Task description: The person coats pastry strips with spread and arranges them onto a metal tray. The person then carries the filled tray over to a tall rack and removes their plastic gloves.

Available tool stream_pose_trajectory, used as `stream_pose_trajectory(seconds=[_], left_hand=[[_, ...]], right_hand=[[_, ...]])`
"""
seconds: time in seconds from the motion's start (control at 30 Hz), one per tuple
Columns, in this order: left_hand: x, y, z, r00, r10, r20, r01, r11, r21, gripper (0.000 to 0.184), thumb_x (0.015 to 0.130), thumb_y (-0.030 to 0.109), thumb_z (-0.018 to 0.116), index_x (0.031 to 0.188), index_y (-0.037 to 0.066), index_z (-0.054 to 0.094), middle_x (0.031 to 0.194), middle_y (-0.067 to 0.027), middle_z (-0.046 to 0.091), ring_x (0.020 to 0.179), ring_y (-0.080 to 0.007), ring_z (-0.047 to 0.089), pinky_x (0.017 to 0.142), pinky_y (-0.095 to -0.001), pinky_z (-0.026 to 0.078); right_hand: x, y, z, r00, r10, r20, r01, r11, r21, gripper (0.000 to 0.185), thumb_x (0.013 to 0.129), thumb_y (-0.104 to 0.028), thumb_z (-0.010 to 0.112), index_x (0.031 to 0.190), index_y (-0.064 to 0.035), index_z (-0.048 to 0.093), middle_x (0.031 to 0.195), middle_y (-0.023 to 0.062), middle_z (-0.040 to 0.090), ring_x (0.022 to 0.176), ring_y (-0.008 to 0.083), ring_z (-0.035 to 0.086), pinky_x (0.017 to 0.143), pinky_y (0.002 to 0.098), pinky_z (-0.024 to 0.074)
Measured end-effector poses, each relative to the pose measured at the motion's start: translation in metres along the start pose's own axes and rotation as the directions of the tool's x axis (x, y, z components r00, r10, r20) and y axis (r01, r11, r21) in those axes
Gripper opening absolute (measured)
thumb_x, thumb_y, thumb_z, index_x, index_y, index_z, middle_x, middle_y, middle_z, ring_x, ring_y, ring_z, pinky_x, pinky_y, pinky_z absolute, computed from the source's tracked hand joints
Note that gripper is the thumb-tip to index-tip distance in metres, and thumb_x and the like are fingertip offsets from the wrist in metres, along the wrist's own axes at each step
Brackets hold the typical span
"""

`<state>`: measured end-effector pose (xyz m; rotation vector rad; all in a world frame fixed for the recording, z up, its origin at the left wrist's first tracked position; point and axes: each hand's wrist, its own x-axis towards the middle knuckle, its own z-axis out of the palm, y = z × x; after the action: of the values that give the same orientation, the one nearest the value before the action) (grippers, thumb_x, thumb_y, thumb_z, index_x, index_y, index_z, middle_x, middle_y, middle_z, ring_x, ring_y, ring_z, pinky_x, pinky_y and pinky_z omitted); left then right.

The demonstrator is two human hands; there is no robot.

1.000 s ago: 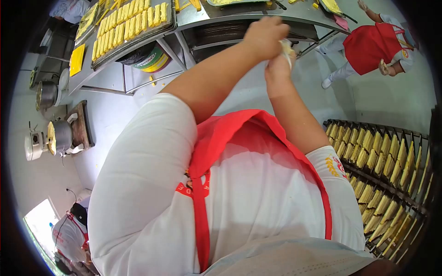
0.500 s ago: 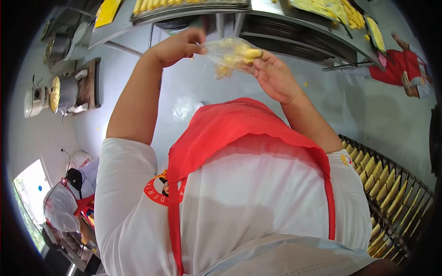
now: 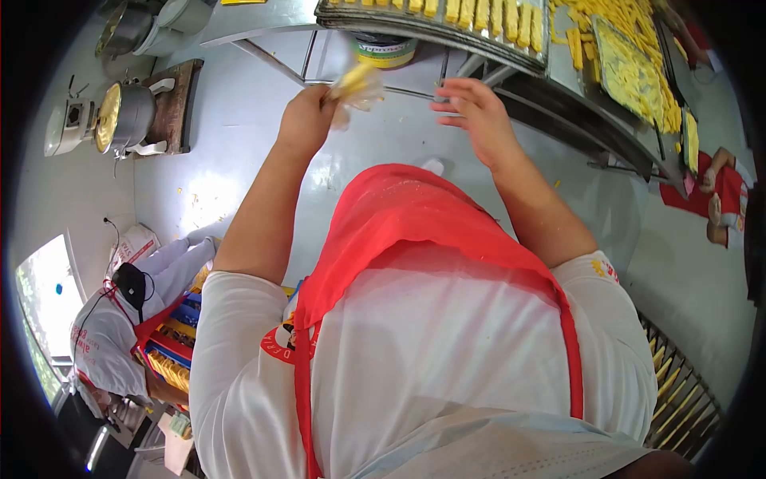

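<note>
My left hand (image 3: 309, 116) is closed around the gathered end of a clear plastic bag (image 3: 363, 89) with yellow pieces inside. The bag hangs to the right of that hand, in front of the table, and is smeared by motion. My right hand (image 3: 479, 118) holds nothing, its fingers stretched and slightly apart, a short way to the right of the bag. Below my hands, the red apron (image 3: 431, 207) covers the front of my white shirt.
Stacked trays of yellow sticks (image 3: 495, 20) lie on the metal table (image 3: 255, 22), with loose yellow pieces (image 3: 630, 72) farther right. A tub (image 3: 384, 53) stands underneath. Large pots (image 3: 128, 118) are at left, a rack (image 3: 678, 391) at lower right. Co-workers (image 3: 120, 327) stand left and right (image 3: 718, 188).
My right hand has let go of the bag and opened. The bag has swung left with my left hand. My view has turned, bringing the tub and more of the table into sight.
</note>
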<state>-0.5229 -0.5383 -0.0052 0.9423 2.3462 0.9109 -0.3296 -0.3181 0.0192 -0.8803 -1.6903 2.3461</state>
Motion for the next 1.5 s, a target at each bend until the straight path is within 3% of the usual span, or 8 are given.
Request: stream_pose_trajectory(seconds=[0.27, 0.43, 0.6, 0.67, 0.9, 1.13, 1.3, 1.5], left_hand=[[0.051, 0.007, 0.052, 0.905, -0.237, 0.354, 0.366, 0.859, -0.358, 0.034, 0.090, 0.015, 0.060, 0.119, -0.001, 0.056, 0.090, -0.0117, 0.068, 0.080, -0.0195, 0.067, 0.070, -0.0318, 0.054], [0.039, -0.066, 0.023, 0.929, -0.364, 0.072, 0.368, 0.877, -0.308, 0.034, 0.087, 0.018, 0.066, 0.118, 0.006, 0.058, 0.101, -0.0116, 0.067, 0.087, -0.0217, 0.068, 0.079, -0.0332, 0.053], [-0.003, -0.148, -0.001, 0.874, -0.421, 0.244, 0.457, 0.882, -0.114, 0.033, 0.086, 0.018, 0.067, 0.116, 0.006, 0.059, 0.099, -0.0107, 0.068, 0.091, -0.0215, 0.066, 0.081, -0.0331, 0.052], [-0.004, -0.166, -0.018, 0.862, -0.406, 0.305, 0.446, 0.892, -0.073, 0.031, 0.087, 0.017, 0.066, 0.115, 0.005, 0.061, 0.098, -0.0105, 0.068, 0.090, -0.0213, 0.066, 0.081, -0.0330, 0.052], [0.068, -0.168, -0.070, 0.896, -0.057, 0.441, 0.156, 0.969, -0.192, 0.008, 0.089, 0.008, 0.062, 0.087, 0.001, 0.058, 0.079, -0.0087, 0.061, 0.073, -0.0172, 0.061, 0.068, -0.0299, 0.049], [0.125, -0.035, -0.021, 0.559, 0.715, 0.421, -0.526, 0.698, -0.487, 0.008, 0.092, 0.007, 0.059, 0.087, 0.001, 0.059, 0.080, -0.0085, 0.059, 0.072, -0.0171, 0.060, 0.066, -0.0293, 0.049], [0.088, 0.112, 0.031, 0.390, 0.760, 0.519, -0.351, 0.644, -0.680, 0.003, 0.092, 0.001, 0.057, 0.094, 0.000, 0.059, 0.085, -0.0061, 0.058, 0.072, -0.0126, 0.059, 0.067, -0.0260, 0.052], [-0.029, 0.279, 0.104, 0.022, 0.744, 0.668, -0.373, 0.626, -0.685, 0.017, 0.096, 0.015, 0.054, 0.090, 0.001, 0.063, 0.074, -0.0043, 0.061, 0.060, -0.0068, 0.054, 0.053, -0.0216, 0.045]], right_hand=[[0.107, 0.080, 0.027, 0.892, -0.307, 0.333, 0.446, 0.725, -0.525, 0.028, 0.082, -0.003, 0.069, 0.108, -0.0028, 0.056, 0.098, 0.0054, 0.058, 0.073, 0.0095, 0.054, 0.063, 0.0237, 0.0475], [0.196, 0.137, 0.007, 0.811, 0.567, 0.142, -0.520, 0.812, -0.265, 0.020, 0.084, -0.008, 0.069, 0.100, -0.0040, 0.057, 0.072, 0.0059, 0.059, 0.057, 0.0162, 0.058, 0.051, 0.0285, 0.0468], [0.311, 0.148, 0.008, 0.996, 0.064, -0.059, -0.015, 0.787, 0.617, 0.027, 0.097, -0.022, 0.052, 0.121, -0.0106, 0.056, 0.117, 0.0090, 0.065, 0.102, 0.0228, 0.064, 0.089, 0.0392, 0.0523], [0.338, 0.190, -0.002, 0.995, 0.086, -0.039, -0.065, 0.922, 0.382, 0.030, 0.096, -0.023, 0.054, 0.123, -0.0102, 0.055, 0.124, 0.0071, 0.061, 0.108, 0.0244, 0.061, 0.090, 0.0429, 0.0512], [0.186, 0.217, -0.010, 0.864, 0.503, -0.019, -0.494, 0.840, -0.224, 0.050, 0.082, -0.018, 0.066, 0.130, -0.0151, 0.052, 0.089, 0.0094, 0.066, 0.081, 0.0168, 0.061, 0.067, 0.0340, 0.0512], [-0.080, 0.152, -0.115, 0.741, 0.107, -0.663, -0.601, 0.545, -0.584, 0.041, 0.086, -0.017, 0.064, 0.125, -0.0072, 0.056, 0.095, 0.0116, 0.067, 0.086, 0.0236, 0.063, 0.078, 0.0338, 0.0501], [-0.229, 0.066, -0.077, 0.353, -0.055, -0.934, -0.190, 0.973, -0.129, 0.030, 0.093, -0.013, 0.056, 0.122, -0.0073, 0.057, 0.100, 0.0060, 0.066, 0.090, 0.0170, 0.062, 0.080, 0.0340, 0.0496], [-0.358, 0.042, -0.022, 0.153, -0.267, -0.951, 0.325, 0.923, -0.207, 0.028, 0.098, -0.016, 0.051, 0.123, -0.0047, 0.055, 0.104, 0.0084, 0.064, 0.092, 0.0163, 0.061, 0.081, 0.0329, 0.0491]])
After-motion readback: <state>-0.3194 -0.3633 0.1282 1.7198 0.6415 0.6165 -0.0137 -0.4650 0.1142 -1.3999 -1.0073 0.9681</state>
